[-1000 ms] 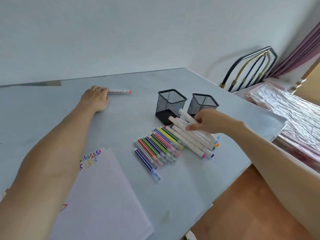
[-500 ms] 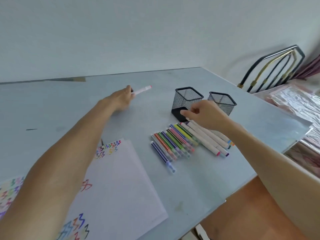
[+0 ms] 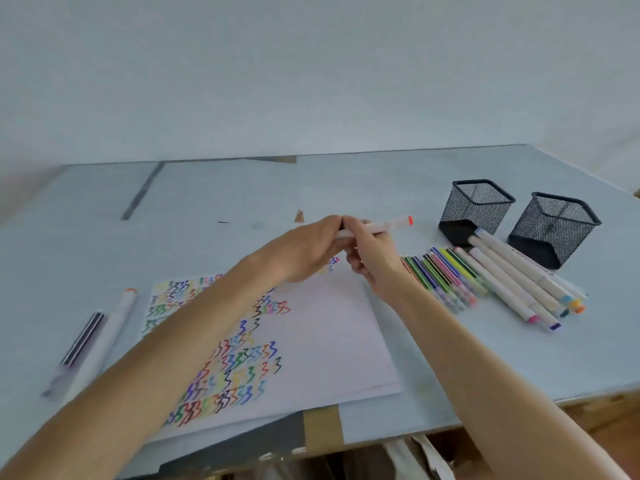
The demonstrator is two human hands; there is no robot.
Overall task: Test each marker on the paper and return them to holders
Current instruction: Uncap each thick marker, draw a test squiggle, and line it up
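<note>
Both hands meet on one white-barrelled marker with an orange-red end cap (image 3: pixel 382 226), held level in the air just above the far edge of the white paper sheet covered in coloured zigzag test marks (image 3: pixel 325 341). Left hand (image 3: pixel 304 251) is curled round the marker's left end; right hand (image 3: pixel 370 252) pinches the barrel nr the middle, fingers wrapped under it. Red-capped end pokes out to the right, twd the holders.

Handling, as a guess: light, stiff plastic tube, smooth so a bit slippery, not fragile. Cap prob. a tight friction fit, so best grip is one hand on the barrel mid-length, the other on the cap end, pull straight apart w/o twisting hard. Looks like that's the setup here, though which end is being uncapped I can't tell, since the left end is hidden in the fist.

Vs the earlier frames: the left hand was far out beyond the paper, alone w/ this marker on the table, & the right hand lay on the row of thick white markers with coloured tips (image 3: pixel 519 282) right of the paper. Now both have come together over the paper. The thin striped felt pens (image 3: pixel 446 275), betw. paper & thick markers, look unmoved; the two black wire-mesh square holders (image 3: pixel 476 206), beyond that row, are apparently empty.
</note>
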